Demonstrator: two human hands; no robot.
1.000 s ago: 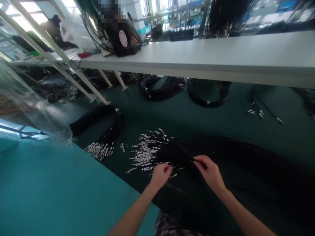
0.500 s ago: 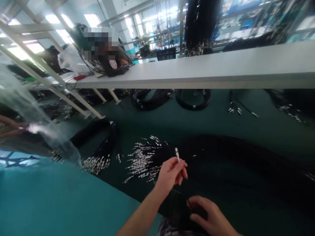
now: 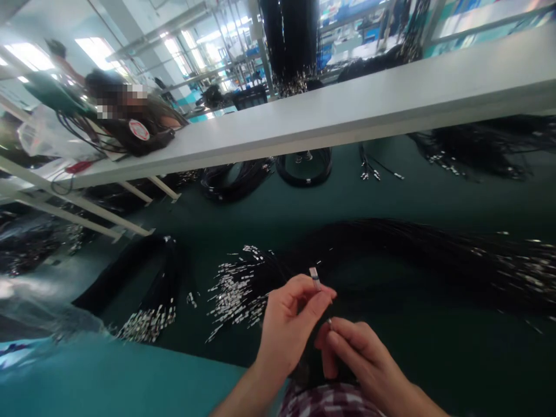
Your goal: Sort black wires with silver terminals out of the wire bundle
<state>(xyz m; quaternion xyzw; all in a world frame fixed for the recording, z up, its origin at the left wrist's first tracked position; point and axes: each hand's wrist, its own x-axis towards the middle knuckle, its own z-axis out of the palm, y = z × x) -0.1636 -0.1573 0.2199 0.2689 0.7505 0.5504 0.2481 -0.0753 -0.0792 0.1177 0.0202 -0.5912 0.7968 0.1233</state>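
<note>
Left hand [image 3: 289, 327]: thumb and fingers drawn together, gripping a slim white-and-clear connector with a dark band [image 3: 315, 278], which stands almost upright above the fingertips.
Right hand [image 3: 362, 347]: nearer and to the right, thumb and forefinger pressed on a tiny shiny metallic tip [image 3: 329, 321]; most of that piece is hidden in the grip.
Between the hands: a small gap; whether a cable joins the two pieces, I cannot tell.
Loose cable ends: just left of the left hand, a thick bundle of thin black cables with fanned white-and-silver ends [image 3: 234, 295], its length running far and right in a wide curve.
Worktop: a dark green flat surface [image 3: 377, 200] under the bundle.
Left side: a bent hank of black cables with silvery ends [image 3: 147, 323], well apart from the hands.
Far side: a round coil of black cable [image 3: 307, 180] and a few short black leads with pale tips [image 3: 376, 174] to its right.
Above the far side: a long white shelf [image 3: 278, 124].
</note>
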